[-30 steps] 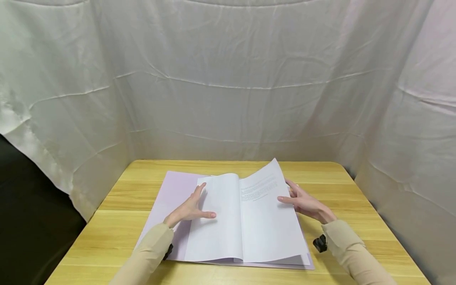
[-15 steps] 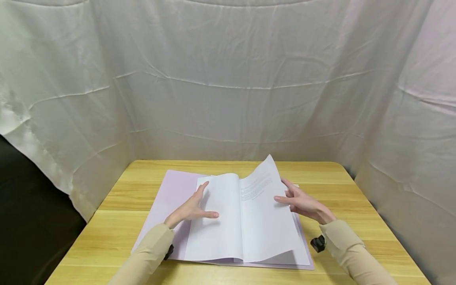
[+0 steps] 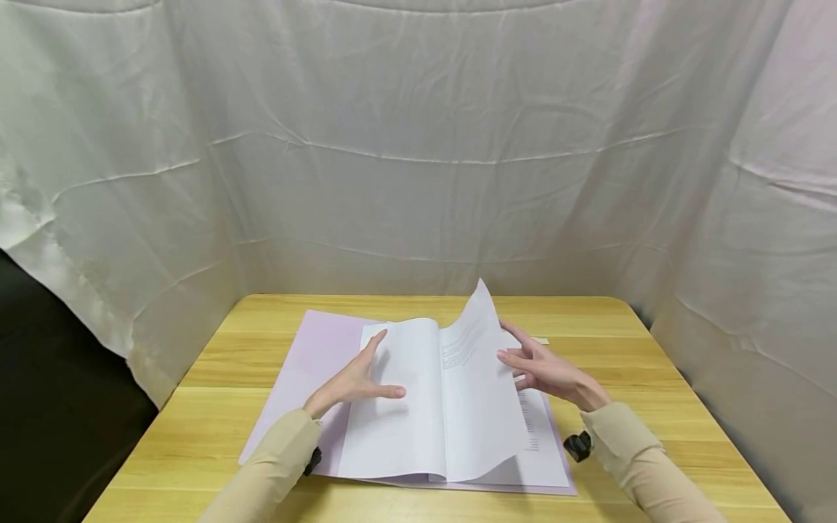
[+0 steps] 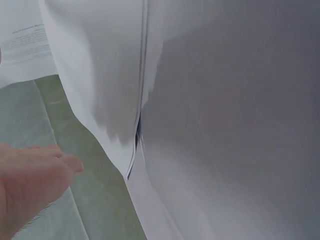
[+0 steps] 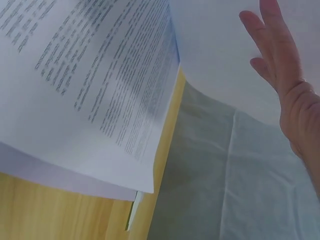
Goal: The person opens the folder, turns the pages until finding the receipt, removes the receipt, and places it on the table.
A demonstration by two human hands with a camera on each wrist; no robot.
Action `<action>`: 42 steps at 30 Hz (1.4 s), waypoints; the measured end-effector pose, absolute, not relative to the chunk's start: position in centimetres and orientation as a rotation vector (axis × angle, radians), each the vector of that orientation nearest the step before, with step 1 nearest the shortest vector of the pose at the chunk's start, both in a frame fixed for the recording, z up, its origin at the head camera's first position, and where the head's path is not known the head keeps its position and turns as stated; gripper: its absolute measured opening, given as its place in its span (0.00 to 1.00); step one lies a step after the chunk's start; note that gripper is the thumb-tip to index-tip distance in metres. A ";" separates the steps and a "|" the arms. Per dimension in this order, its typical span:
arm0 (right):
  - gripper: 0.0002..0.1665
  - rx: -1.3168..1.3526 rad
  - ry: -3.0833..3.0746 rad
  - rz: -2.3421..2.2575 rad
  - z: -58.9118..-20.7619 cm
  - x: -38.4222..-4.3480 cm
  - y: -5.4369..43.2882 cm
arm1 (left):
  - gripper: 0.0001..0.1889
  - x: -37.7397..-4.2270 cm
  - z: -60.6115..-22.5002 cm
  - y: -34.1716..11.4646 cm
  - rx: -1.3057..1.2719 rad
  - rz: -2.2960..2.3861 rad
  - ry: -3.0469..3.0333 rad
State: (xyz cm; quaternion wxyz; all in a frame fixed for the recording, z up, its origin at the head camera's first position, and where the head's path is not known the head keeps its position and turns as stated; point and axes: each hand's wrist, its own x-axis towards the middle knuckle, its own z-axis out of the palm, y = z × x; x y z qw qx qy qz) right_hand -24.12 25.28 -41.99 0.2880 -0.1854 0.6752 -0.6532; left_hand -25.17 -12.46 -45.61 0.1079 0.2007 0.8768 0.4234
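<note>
A lilac folder lies spread on the table with white sheets inside. My right hand pinches the right edge of a lifted sheet of paper, thumb in front and fingers behind. That sheet curves upward, its top corner raised. Beneath it shows a printed sheet, its lines of text plain in the right wrist view. My left hand is spread over the turned left-hand page, thumb and fingers wide apart and gripping nothing. Whether it touches the paper I cannot tell.
The wooden table has grey-white cloth hanging behind it and at both sides. A small pale tab sticks out past the folder's upper right. Black material shows at the far left.
My right hand has moved left and slightly up, carrying the sheet's edge with it. The sheet bends more, uncovering printed text below. My left hand has shifted slightly right.
</note>
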 end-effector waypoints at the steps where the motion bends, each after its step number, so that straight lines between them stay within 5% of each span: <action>1: 0.49 -0.513 1.806 -1.741 -42.0 -24.1 25.1 | 0.68 -25.2 -45.5 -12.4 0.592 1.248 2.578; 42: 0.45 -0.526 1.771 -1.640 -43.4 -24.9 21.7 | 0.51 -25.9 -43.1 -9.1 0.743 1.619 2.094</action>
